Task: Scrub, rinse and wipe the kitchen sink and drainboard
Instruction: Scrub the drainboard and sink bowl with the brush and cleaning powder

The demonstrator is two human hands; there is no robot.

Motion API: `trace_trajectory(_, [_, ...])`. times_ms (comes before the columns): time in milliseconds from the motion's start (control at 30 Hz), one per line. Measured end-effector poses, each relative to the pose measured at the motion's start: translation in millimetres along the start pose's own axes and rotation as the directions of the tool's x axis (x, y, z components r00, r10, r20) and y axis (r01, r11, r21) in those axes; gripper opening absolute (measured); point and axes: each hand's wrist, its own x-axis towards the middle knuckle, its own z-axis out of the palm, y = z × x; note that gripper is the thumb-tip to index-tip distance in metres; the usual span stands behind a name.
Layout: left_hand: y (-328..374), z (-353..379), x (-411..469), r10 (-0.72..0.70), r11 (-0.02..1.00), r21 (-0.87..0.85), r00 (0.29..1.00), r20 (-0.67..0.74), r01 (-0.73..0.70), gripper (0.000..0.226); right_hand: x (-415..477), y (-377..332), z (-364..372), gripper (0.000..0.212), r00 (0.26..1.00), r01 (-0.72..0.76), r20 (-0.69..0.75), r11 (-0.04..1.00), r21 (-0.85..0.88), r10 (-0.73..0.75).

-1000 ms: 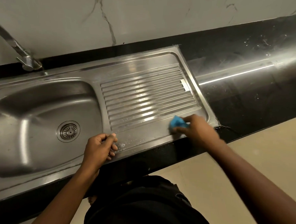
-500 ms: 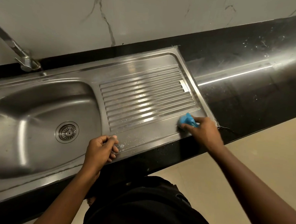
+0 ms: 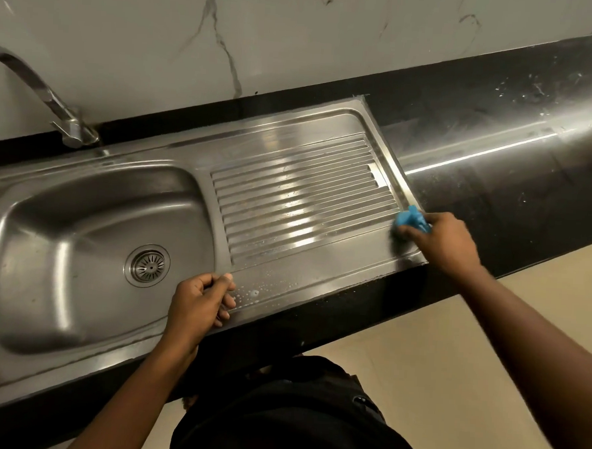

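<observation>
Fingers [image 3: 407, 235] of your right hand [image 3: 444, 244] gripped one blue cloth [image 3: 412, 220] at drainboard [image 3: 299, 197] right front corner, against raised edge beside black countertop [image 3: 495, 186]. Your left hand [image 3: 197, 305] clenched, holding nothing, on drainboard front-left rim, droplets [image 3: 253, 292] beside. One basin [image 3: 63, 246], one tap [image 3: 37, 90] left of drainboard.

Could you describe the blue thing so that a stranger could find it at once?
Find the stainless steel sink unit in the black countertop. At the right edge of its ribbed steel drainboard, the right hand grips a bright blue scrubber. It is the only coloured item among grey steel and black stone.
</observation>
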Motion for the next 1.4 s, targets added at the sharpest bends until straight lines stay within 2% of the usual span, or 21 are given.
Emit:
trace_trajectory(100, [-3, -11, -3, 0.002, 1.000, 0.003, 1.000, -0.023, -0.002, 0.026, -6, -5, 12, 0.057, 1.000, -0.024, 0.016, 0.998, 0.058, 0.023])
trace_trajectory(233, [-5, -23, -5, -0.006, 1.000, -0.012, 0.999, -0.036, 0.006, 0.026, -48, -56, 71, 0.056, 0.991, 0.057, 0.110, 0.992, 0.116, -0.070])
trace_trajectory(333, [-4, -30, -6, 0.001, 1.000, -0.007, 1.000, -0.030, -0.001, 0.026, -79, -111, 115, 0.058, 0.973, 0.149, 0.164, 0.986, 0.080, -0.160])
trace_trajectory(467, [0, -42, -6, 0.015, 1.000, -0.017, 0.999, -0.030, -0.015, 0.026, -117, -160, 150, 0.062, 0.911, 0.326, 0.283, 0.944, -0.044, -0.302])
trace_trajectory(533, [1, -50, -6, 0.023, 0.999, -0.034, 0.999, -0.034, -0.024, 0.026, -124, -154, 151, 0.065, 0.894, 0.353, 0.319, 0.933, -0.068, -0.315])
trace_trajectory(633, [-1, -60, -9, 0.030, 0.998, -0.052, 0.998, -0.051, -0.032, 0.025, -111, -119, 130, 0.066, 0.909, 0.300, 0.322, 0.952, -0.066, -0.265])
trace_trajectory(767, [-9, -74, -13, 0.022, 0.998, -0.065, 0.997, -0.075, -0.026, 0.025, -74, -66, 70, 0.051, 0.971, 0.155, 0.191, 0.986, -0.055, -0.142])
trace_trajectory(833, [-13, -79, -15, 0.019, 0.998, -0.060, 0.997, -0.080, -0.024, 0.025, -53, -48, 43, 0.051, 0.989, 0.090, 0.117, 0.995, -0.032, -0.086])
trace_trajectory(933, [-18, -83, -18, 0.015, 0.999, -0.046, 0.997, -0.075, -0.018, 0.025, -39, -57, 48, 0.051, 0.996, 0.050, 0.075, 0.998, 0.025, -0.052])
trace_trajectory(1033, [-18, -81, -20, 0.015, 0.999, -0.036, 0.998, -0.057, -0.018, 0.025, -60, -94, 97, 0.052, 0.985, 0.093, 0.140, 0.992, 0.089, -0.105])
trace_trajectory(1167, [-16, -75, -17, 0.013, 0.999, -0.044, 0.999, -0.038, -0.014, 0.026, -111, -140, 152, 0.062, 0.938, 0.232, 0.252, 0.971, 0.055, -0.238])
trace_trajectory(1267, [-15, -75, -16, 0.011, 0.998, -0.054, 0.999, -0.040, -0.013, 0.026, -127, -145, 162, 0.068, 0.905, 0.343, 0.270, 0.939, -0.012, -0.327])
trace_trajectory(1400, [-18, -84, -17, 0.016, 0.997, -0.075, 0.997, -0.071, -0.022, 0.026, -118, -124, 150, 0.069, 0.914, 0.330, 0.270, 0.942, -0.058, -0.303])
